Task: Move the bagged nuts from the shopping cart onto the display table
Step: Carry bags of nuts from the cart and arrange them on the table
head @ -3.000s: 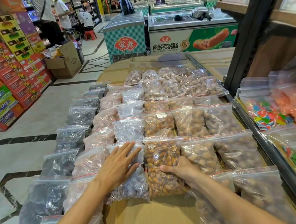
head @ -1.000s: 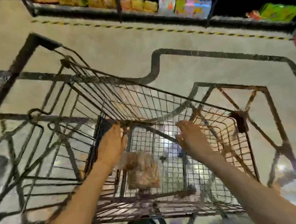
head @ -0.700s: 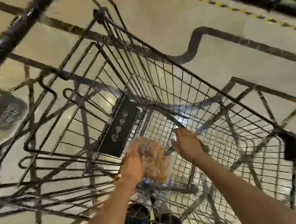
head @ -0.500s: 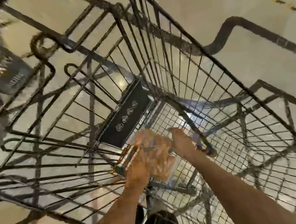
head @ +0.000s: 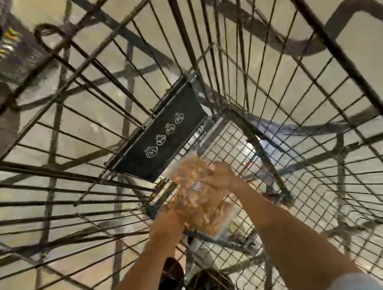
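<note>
shopping cart (head: 272, 66) wire walls closing every side; open top free

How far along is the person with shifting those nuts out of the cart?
In hand: the left hand and right hand both grip a clear plastic bag of brown nuts inside the black wire shopping cart. No other nut bag is clearly visible there. Left: carrying it to the display table, out of view.
</note>
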A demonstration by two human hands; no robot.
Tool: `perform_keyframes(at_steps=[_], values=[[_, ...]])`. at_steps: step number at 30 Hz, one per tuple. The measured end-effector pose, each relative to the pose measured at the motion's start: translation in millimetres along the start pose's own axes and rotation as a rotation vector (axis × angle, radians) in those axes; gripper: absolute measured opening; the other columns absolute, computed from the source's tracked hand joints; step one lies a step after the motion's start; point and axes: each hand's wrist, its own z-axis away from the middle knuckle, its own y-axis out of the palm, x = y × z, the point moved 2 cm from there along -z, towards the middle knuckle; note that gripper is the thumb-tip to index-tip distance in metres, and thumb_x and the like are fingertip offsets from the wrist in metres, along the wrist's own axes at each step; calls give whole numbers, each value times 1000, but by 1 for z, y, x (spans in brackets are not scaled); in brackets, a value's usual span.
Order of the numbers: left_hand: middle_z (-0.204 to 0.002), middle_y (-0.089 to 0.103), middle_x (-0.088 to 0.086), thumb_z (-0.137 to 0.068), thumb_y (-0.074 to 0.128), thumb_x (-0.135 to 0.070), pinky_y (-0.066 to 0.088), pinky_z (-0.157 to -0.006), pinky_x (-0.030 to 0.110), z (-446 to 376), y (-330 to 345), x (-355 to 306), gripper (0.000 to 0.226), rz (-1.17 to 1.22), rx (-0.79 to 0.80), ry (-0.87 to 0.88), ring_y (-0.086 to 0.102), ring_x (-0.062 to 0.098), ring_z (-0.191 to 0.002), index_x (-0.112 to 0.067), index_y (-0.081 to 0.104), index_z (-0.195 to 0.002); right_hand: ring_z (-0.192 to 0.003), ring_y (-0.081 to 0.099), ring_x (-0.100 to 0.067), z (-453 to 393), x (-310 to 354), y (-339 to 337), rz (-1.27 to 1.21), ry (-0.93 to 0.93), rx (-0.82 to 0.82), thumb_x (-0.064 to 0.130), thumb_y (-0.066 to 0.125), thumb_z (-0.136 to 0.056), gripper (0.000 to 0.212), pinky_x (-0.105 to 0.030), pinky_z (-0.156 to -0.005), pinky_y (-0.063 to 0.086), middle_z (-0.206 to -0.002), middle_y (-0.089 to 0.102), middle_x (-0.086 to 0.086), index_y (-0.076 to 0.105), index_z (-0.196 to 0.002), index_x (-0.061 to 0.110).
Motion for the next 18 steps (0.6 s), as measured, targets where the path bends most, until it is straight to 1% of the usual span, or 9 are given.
perform_keyframes(at_steps=[2,3,5,8,10,13,15,17,18], values=[[-136,46,9,-100,39,-17,43,-96,33,-3,5,5,36,-36,-65,-14,47,25,-125,-11,38,-135,-79,62,-14,5,1,2,-94,42,119,26,75,-79,18,-9,-58,49,-80,62,1,65,-84,12],[-136,46,8,-100,39,-17,43,-97,33,-2,5,5,36,-17,-64,-14,46,24,-126,-12,39,-135,-78,62,-11,3,0,2,-110,41,133,25,80,-75,18,-11,-62,51,-82,65,1,68,-82,13],[-135,48,8,-99,40,-18,44,-99,34,-3,10,7,36,-2,-54,-23,46,23,-125,-13,41,-134,-92,67,-15,1,-1,4,-143,9,62,27,86,-65,38,-22,-80,54,-100,72,-4,74,-97,10],[-136,44,11,-98,40,-20,41,-100,35,-7,8,7,44,34,-116,9,46,25,-124,-10,32,-139,-102,66,-20,2,0,10,-189,-47,90,21,84,-62,42,-33,-92,52,-107,72,-5,71,-101,14],[-139,42,11,-96,42,-18,40,-102,35,-11,9,6,51,-6,-113,72,43,25,-126,-8,24,-143,-100,67,-21,11,-7,3,-273,-84,90,21,84,-55,45,-41,-94,52,-103,72,-4,69,-98,20],[-149,30,11,-89,54,-7,37,-108,36,-25,6,0,70,-180,-136,204,38,23,-131,-11,16,-148,-100,66,-19,37,-35,-22,-411,-145,-39,20,83,-61,38,-39,-93,51,-101,70,2,65,-94,28],[-152,20,13,-84,60,-4,34,-110,37,-40,0,-10,78,-280,-143,275,38,23,-131,-11,16,-148,-100,67,-17,65,-60,-44,-461,-196,-142,28,82,-61,49,-37,-91,53,-105,69,-3,63,-105,17],[-145,30,13,-82,65,-11,32,-111,35,-53,-7,-20,75,-306,-137,335,39,22,-128,-11,24,-145,-99,67,-15,94,-85,-60,-550,-263,-218,37,79,-54,69,-33,-89,55,-106,67,-7,55,-112,8],[-142,35,11,-81,67,-16,32,-110,35,-59,-9,-24,74,-323,-171,374,39,21,-126,-13,27,-144,-101,66,-19,107,-100,-65,-611,-252,-248,37,79,-50,72,-36,-90,54,-107,66,-10,53,-111,10]])
